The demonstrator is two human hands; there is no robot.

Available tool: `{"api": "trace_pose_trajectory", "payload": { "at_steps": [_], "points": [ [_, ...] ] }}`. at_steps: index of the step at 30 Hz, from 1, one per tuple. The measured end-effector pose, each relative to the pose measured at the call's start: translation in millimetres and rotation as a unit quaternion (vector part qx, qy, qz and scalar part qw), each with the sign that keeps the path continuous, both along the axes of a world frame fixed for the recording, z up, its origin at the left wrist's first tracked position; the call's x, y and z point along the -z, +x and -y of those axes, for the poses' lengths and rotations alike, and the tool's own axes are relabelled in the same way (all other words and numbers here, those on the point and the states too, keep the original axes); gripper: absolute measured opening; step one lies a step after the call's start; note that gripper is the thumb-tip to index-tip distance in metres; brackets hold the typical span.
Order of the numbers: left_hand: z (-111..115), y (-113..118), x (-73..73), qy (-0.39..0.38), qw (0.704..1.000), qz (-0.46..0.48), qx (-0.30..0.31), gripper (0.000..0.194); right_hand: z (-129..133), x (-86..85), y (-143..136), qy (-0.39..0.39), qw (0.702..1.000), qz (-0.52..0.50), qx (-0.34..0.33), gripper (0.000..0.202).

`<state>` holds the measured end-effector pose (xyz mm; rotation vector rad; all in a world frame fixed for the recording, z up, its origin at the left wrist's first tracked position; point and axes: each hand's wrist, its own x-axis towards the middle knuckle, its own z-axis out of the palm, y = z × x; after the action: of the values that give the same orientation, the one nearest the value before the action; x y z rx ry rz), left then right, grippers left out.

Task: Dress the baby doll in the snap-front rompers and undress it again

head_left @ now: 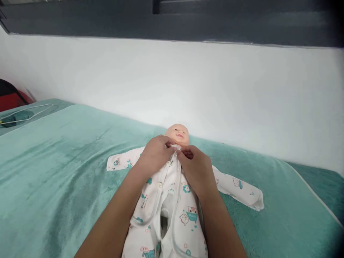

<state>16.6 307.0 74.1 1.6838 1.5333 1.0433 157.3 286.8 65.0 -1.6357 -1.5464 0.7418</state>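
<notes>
A baby doll (177, 133) lies on its back, its bald head pointing away from me. It wears a white baby jacket (146, 195) with teal and pink cartoon prints, both sleeves spread out sideways. At the collar below the doll's chin, my left hand (158, 153) is closed with its fingertips on one front edge. My right hand (195, 167) pinches the other edge close beside it. Below the hands the jacket's front hangs apart, and a button (160, 185) shows on the left panel. Matching printed trousers (139, 242) cover the legs. The exact fastening between my fingertips is hidden.
A teal plush blanket (80, 161) covers the surface under the doll. Behind it rises a white wall (172, 79) with a dark ledge (94, 21) above. At the far left are a thin white hanger-like loop (34, 111) and a red-and-black object (12, 96).
</notes>
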Motion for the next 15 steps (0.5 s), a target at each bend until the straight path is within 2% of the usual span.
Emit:
{"api": "trace_pose_trajectory", "payload": {
  "at_steps": [4,9,15],
  "points": [
    [1.1,-4.6,2.8,-0.008,1.0,-0.007,0.012,0.007,-2.4,2.9,-2.7,0.01,1.0,-0.016,0.013,0.015],
    [3.4,-4.2,0.4,-0.042,0.999,0.025,0.022,0.008,-5.0,7.8,-3.4,0.027,0.994,-0.099,0.035,0.015],
    [1.6,-3.9,8.0,-0.016,0.998,0.052,0.021,0.008,-5.0,8.9,-3.8,0.003,0.987,-0.155,0.051,0.012]
  ]
}}
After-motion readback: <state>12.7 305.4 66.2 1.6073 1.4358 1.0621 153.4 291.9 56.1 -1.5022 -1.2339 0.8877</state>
